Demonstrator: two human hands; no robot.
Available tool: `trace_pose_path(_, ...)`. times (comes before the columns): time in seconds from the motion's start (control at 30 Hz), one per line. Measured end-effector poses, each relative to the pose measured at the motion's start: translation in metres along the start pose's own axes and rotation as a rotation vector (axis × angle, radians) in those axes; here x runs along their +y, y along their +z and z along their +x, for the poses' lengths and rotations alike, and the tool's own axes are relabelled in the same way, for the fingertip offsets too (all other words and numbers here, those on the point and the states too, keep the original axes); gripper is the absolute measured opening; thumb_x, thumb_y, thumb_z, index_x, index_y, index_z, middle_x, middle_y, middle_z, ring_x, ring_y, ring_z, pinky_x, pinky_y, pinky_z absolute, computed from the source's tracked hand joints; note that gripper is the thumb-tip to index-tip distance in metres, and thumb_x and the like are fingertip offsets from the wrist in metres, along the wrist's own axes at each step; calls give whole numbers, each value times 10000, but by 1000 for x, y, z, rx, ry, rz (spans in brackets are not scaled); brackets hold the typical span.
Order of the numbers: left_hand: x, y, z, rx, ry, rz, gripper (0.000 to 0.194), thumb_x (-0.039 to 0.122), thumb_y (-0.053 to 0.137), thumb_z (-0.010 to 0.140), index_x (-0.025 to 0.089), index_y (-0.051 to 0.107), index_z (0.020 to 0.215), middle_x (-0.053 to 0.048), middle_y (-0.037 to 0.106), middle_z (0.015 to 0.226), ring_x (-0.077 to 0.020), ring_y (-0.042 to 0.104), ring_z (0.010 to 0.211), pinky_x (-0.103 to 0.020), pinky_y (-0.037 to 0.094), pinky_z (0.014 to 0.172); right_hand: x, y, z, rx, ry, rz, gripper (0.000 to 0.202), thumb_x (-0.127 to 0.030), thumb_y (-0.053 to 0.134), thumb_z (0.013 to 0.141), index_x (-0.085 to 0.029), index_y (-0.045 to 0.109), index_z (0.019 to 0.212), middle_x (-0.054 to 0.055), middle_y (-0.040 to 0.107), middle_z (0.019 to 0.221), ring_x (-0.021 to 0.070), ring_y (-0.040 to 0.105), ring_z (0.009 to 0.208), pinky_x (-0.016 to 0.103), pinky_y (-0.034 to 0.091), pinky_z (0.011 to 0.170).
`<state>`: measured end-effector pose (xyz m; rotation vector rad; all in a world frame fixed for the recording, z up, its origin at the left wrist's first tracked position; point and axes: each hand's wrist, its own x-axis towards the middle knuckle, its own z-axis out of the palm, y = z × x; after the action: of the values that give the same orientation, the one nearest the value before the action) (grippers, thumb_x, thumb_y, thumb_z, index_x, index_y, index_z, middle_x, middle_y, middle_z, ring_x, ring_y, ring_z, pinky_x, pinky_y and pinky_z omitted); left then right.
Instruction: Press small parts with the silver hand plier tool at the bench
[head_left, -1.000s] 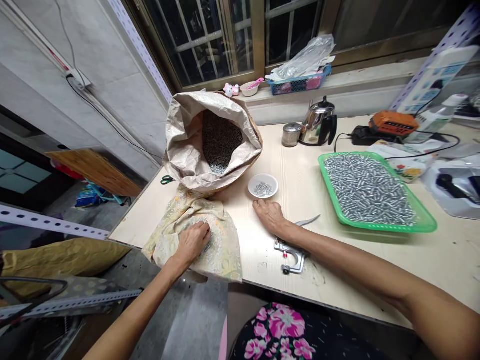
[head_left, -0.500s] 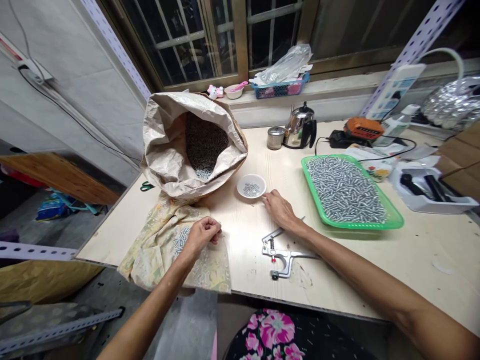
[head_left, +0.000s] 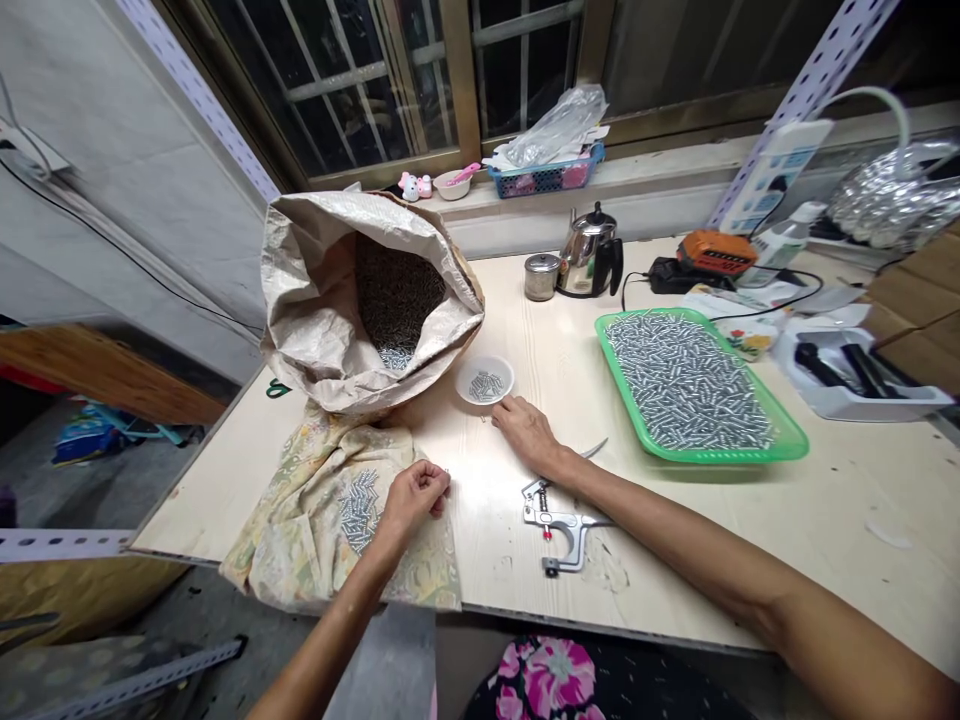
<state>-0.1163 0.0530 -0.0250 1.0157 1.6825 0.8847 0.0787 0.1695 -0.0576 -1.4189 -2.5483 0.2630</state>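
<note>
My left hand (head_left: 418, 492) is closed in a pinch over the right part of a patterned cloth. A tiny tip shows at its fingertips, too small to name. Beside it on the cloth lies a pile of small silver metal pins (head_left: 360, 512). My right hand (head_left: 525, 432), fingers drawn together, reaches the lower right rim of a small white bowl (head_left: 463, 392) holding more such pins. What its fingertips grip, if anything, is hidden. Silver hand pliers (head_left: 574, 530) with a spring lie under and beside my right forearm.
A large paper sack (head_left: 315, 340) with many small metal pieces stands open behind the cloth (head_left: 285, 550). At right is a green tray (head_left: 787, 445) heaped with silver pins. Farther back are a metal kettle (head_left: 589, 255), a lidded jar (head_left: 540, 278) and an orange battery (head_left: 716, 252).
My right hand has moved left and slightly down along the bowl's rim. My left hand has shifted slightly, still pinched. The whole view has shifted a little.
</note>
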Motion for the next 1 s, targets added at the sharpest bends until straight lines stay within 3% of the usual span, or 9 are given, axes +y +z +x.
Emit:
trace_pose_path(0.2, -6, 0, -4, 59, -11, -50, 286, 425, 668, 632, 161, 564, 671, 20, 571, 553, -93, 501, 440, -204, 418, 433, -1, 0, -9, 4, -50, -44, 262, -84, 415, 946, -185, 610, 1090, 94, 605, 1016, 222, 522, 932, 306, 407, 751)
trace_pose_path(0.37, -16, 2, -4, 154, 9, -131, 290, 425, 673, 656, 157, 578, 713, 14, 591, 579, -90, 501, 442, -200, 420, 429, -22, -5, -2, 26, -270, 13, 355, -157, 424, 986, -223, 477, 1331, 74, 577, 1082, 202, 514, 948, 297, 412, 777)
trace_pose_path(0.47, -23, 6, -5, 263, 44, -172, 269, 421, 648, 707, 166, 576, 748, 41, 542, 515, -91, 483, 430, -187, 405, 422, -44, -1, 13, 23, -434, 22, 347, -102, 384, 984, -186, 499, 1301, 100, 561, 1188, 201, 501, 1023, 315, 409, 867)
trace_pose_path(0.57, -29, 10, -7, 358, 90, -164, 255, 416, 637, 747, 170, 576, 778, 53, 523, 506, -83, 470, 433, -172, 395, 425, -63, 6, 26, -71, -553, -36, 257, -63, 410, 955, -153, 601, 1103, 96, 604, 1098, 207, 510, 995, 331, 416, 889)
trace_pose_path(0.67, -33, 14, -7, 394, 125, -149, 261, 424, 641, 762, 173, 578, 789, 51, 522, 528, -85, 481, 449, -171, 408, 426, -73, 12, 30, -91, -548, -58, 223, -36, 423, 927, -130, 622, 968, 106, 620, 996, 228, 520, 954, 349, 437, 845)
trace_pose_path(0.83, -35, 14, -6, 391, 116, -161, 294, 457, 647, 758, 172, 583, 794, 44, 528, 542, -88, 479, 440, -173, 400, 401, -74, 14, 19, -65, -474, -105, 206, -41, 426, 922, -114, 613, 970, 130, 614, 989, 239, 526, 904, 351, 448, 761)
trace_pose_path(1.0, -34, 14, -6, 378, 117, -178, 313, 474, 655, 739, 172, 585, 784, 50, 514, 522, -86, 470, 430, -172, 397, 400, -62, -13, 17, 9, -471, -113, 214, -46, 418, 933, -138, 610, 959, 93, 599, 960, 209, 507, 875, 308, 410, 722)
